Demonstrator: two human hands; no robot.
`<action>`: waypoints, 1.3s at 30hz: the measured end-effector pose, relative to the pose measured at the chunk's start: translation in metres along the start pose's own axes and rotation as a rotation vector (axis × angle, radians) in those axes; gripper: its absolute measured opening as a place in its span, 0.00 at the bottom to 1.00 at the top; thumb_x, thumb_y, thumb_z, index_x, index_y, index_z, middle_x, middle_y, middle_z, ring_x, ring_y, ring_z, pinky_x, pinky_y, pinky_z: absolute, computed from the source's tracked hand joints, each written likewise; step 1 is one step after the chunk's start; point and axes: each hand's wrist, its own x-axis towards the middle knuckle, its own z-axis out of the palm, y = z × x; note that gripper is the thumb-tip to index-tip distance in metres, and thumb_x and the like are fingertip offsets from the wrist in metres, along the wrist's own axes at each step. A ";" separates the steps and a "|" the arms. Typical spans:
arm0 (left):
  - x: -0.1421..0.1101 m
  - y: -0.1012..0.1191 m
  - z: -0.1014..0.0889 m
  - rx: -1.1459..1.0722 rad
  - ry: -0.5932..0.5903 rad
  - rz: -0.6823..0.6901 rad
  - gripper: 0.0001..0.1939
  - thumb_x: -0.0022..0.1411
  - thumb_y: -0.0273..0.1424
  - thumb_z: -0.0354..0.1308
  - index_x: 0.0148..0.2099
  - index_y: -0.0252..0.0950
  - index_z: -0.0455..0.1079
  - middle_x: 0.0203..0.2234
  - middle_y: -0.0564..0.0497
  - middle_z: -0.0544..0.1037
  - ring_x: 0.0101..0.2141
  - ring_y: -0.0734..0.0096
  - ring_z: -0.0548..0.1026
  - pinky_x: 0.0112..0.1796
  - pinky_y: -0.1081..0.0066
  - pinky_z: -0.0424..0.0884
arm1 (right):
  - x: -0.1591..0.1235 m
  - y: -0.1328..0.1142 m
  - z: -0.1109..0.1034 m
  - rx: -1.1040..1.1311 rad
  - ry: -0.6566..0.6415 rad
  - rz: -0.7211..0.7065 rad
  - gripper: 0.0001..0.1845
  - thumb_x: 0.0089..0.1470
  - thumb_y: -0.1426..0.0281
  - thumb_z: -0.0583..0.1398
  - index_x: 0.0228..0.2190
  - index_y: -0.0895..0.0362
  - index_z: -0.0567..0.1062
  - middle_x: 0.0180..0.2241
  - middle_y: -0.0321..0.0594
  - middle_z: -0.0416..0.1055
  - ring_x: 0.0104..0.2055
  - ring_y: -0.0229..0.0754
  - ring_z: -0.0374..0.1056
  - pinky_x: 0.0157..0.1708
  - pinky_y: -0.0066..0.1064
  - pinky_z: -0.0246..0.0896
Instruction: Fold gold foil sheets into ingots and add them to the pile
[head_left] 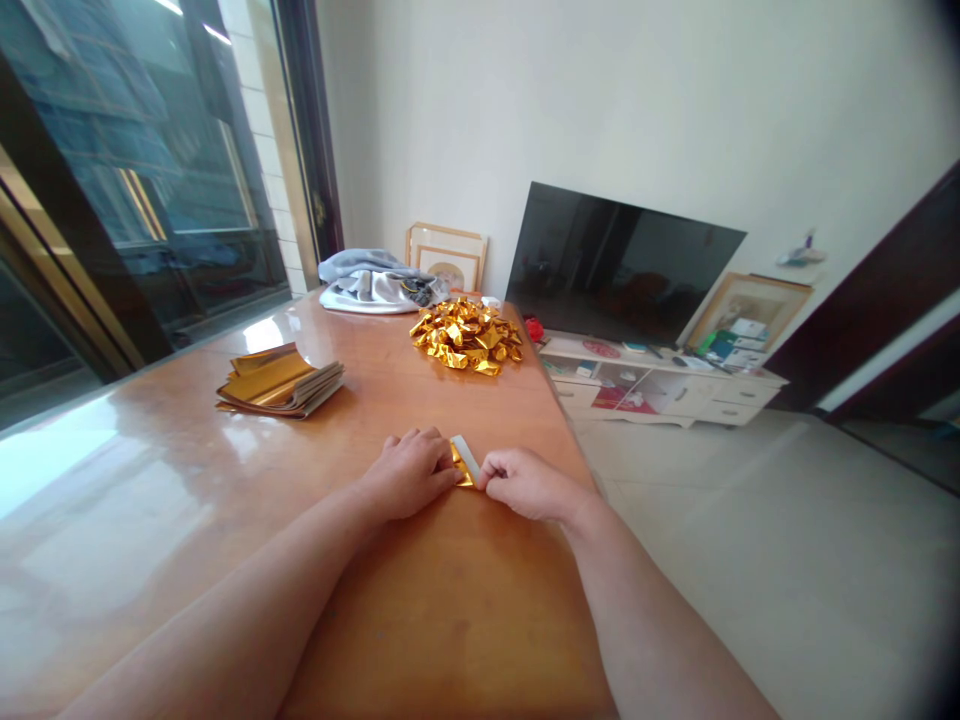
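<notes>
A small piece of gold foil paper (466, 462) lies on the wooden table (442, 620), with a pale strip showing along its right side. My left hand (409, 474) rests over its left part, thumb and fingers closed on the paper and holding it down. At the paper's lower right edge, the curled fingers of my right hand (531, 484) pinch it. Part of the sheet is hidden beneath my left fingers. Farther left lies a stack of gold paper sheets (281, 385), its top sheets curling up. Beyond my hands is a heap of folded gold paper pieces (469, 337).
Grey and white cloth (379, 282) lies at the table's far end, near leaning picture frames (450, 258). Past the table's right edge, a television (622, 265) stands by the wall on a white cabinet (690, 392). Glass sliding doors (142, 190) are at the left.
</notes>
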 end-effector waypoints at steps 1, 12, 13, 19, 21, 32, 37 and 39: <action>0.000 0.000 0.000 0.001 0.000 0.001 0.14 0.63 0.44 0.54 0.34 0.40 0.70 0.38 0.48 0.75 0.41 0.59 0.72 0.38 0.64 0.61 | 0.000 0.000 0.000 -0.002 0.005 -0.001 0.12 0.47 0.75 0.55 0.30 0.56 0.77 0.29 0.33 0.74 0.30 0.36 0.66 0.25 0.23 0.53; 0.002 0.002 0.003 0.032 0.018 -0.017 0.14 0.64 0.44 0.53 0.33 0.40 0.70 0.38 0.47 0.74 0.41 0.57 0.71 0.40 0.61 0.63 | 0.001 -0.003 0.002 -0.044 0.023 0.002 0.08 0.47 0.76 0.56 0.27 0.57 0.76 0.27 0.32 0.73 0.28 0.35 0.63 0.27 0.23 0.53; 0.002 0.002 0.003 0.034 0.017 -0.016 0.14 0.64 0.44 0.53 0.33 0.40 0.70 0.38 0.47 0.74 0.41 0.57 0.71 0.40 0.61 0.63 | 0.001 -0.002 0.002 -0.051 0.022 0.005 0.08 0.47 0.76 0.56 0.27 0.57 0.75 0.27 0.32 0.73 0.28 0.34 0.63 0.26 0.23 0.52; 0.001 0.004 0.001 0.040 0.019 -0.014 0.15 0.63 0.44 0.53 0.33 0.40 0.69 0.37 0.47 0.74 0.41 0.57 0.71 0.40 0.61 0.63 | 0.000 0.000 0.002 -0.046 0.011 0.002 0.08 0.48 0.75 0.55 0.28 0.57 0.75 0.28 0.33 0.73 0.29 0.35 0.62 0.25 0.24 0.51; 0.001 0.005 0.000 0.037 0.010 -0.021 0.15 0.63 0.44 0.53 0.33 0.39 0.69 0.38 0.47 0.74 0.41 0.57 0.72 0.40 0.61 0.63 | -0.001 0.001 0.001 -0.024 0.024 -0.006 0.09 0.48 0.75 0.55 0.30 0.56 0.75 0.30 0.33 0.73 0.30 0.35 0.63 0.26 0.23 0.52; 0.002 0.003 -0.002 0.026 -0.004 -0.016 0.16 0.63 0.45 0.53 0.32 0.39 0.71 0.37 0.46 0.75 0.42 0.57 0.72 0.41 0.61 0.63 | -0.004 0.002 -0.006 0.029 -0.070 -0.054 0.17 0.47 0.77 0.56 0.39 0.54 0.79 0.27 0.31 0.70 0.27 0.34 0.61 0.27 0.23 0.52; 0.003 0.002 -0.001 0.033 -0.003 -0.017 0.15 0.62 0.45 0.54 0.33 0.40 0.70 0.37 0.47 0.75 0.41 0.58 0.72 0.41 0.62 0.63 | -0.003 0.005 -0.004 -0.023 -0.051 -0.070 0.19 0.47 0.78 0.56 0.39 0.54 0.81 0.30 0.33 0.75 0.30 0.36 0.66 0.31 0.24 0.56; 0.003 0.002 0.000 0.035 0.000 -0.013 0.15 0.62 0.46 0.54 0.32 0.40 0.70 0.37 0.47 0.75 0.41 0.58 0.72 0.40 0.62 0.63 | -0.003 0.005 -0.004 -0.029 -0.044 -0.083 0.19 0.48 0.78 0.56 0.39 0.54 0.81 0.31 0.34 0.77 0.32 0.37 0.67 0.32 0.25 0.57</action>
